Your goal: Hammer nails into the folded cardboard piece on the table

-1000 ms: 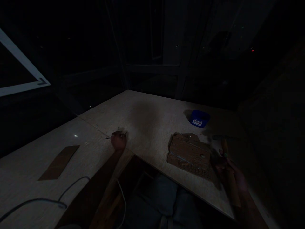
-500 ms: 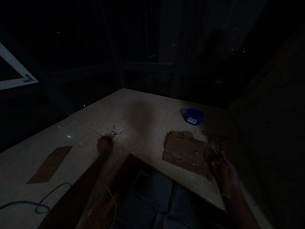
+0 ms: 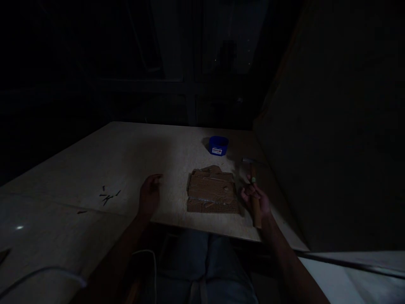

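Right hand (image 3: 255, 198) grips the hammer (image 3: 257, 216) beside the cardboard (image 3: 211, 192); left hand (image 3: 149, 195) curls, contents unclear; loose nails (image 3: 107, 197) lie unused, hammering seemingly unstarted.

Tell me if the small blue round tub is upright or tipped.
Upright: the small blue round tub sits flat on the pale table, label facing forward.

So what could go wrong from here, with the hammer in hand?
The light is very dim, so a swing of the hammer in the right hand could miss and hit the left hand, which is close beside the cardboard piece. The loose nails lie scattered on the table and might be brushed off or leaned on unseen.
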`<state>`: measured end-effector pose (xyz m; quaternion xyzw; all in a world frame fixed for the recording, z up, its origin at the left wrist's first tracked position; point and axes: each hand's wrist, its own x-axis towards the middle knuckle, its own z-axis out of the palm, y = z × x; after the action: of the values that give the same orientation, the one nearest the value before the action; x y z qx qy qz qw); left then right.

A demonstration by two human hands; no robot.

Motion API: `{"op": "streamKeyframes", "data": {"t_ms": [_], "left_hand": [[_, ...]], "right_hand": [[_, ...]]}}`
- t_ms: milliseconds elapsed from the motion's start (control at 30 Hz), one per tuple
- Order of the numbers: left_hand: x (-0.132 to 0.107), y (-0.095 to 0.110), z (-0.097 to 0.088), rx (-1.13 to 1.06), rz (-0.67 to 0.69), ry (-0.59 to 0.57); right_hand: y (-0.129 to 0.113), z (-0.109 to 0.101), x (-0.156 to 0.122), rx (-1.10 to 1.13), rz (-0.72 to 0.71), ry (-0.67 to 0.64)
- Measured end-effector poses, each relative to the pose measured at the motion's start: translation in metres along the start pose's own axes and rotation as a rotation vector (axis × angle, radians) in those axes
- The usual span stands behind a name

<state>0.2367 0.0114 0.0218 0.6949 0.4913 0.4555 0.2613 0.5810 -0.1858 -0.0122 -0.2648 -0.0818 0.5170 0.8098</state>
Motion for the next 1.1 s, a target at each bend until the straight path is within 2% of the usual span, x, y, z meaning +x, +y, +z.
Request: {"op": "streamKeyframes", "data": {"t_ms": [67,167,233,300,433,567,733,833,1100], "left_hand": [[-0.007,0.023,0.035,-0.116,-0.005,-0.109],[-0.02,0.045,0.081,-0.275,-0.011,-0.271],[-0.027,0.053,0.102,-0.304,0.01,-0.358],[-0.031,0.058,0.114,-0.285,0.037,-0.428],[-0.031,0.06,0.123,-0.25,0.054,-0.54],[-0.03,0.054,0.133,-0.247,0.04,-0.613],[-0.031,0.044,0.148,-0.325,-0.1,-0.627],[-0.028,0.045,0.148,-0.354,-0.189,-0.655],[-0.014,0.057,0.146,-0.259,-0.299,-0.755]], "right_hand": [[-0.001,0.002,-0.003,-0.022,-0.014,-0.019],[-0.003,0.004,-0.007,0.0,-0.025,-0.043],[-0.004,0.005,-0.008,0.037,-0.01,-0.072],[-0.004,0.007,-0.01,0.07,0.019,-0.112],[0.0,0.01,-0.01,0.088,0.07,-0.173],[0.006,0.01,-0.006,0.034,0.103,-0.177],[0.01,0.007,-0.004,-0.098,0.096,-0.162],[0.011,0.006,-0.002,-0.156,0.082,-0.147],[0.013,0.002,0.002,-0.242,0.052,-0.134]]}}
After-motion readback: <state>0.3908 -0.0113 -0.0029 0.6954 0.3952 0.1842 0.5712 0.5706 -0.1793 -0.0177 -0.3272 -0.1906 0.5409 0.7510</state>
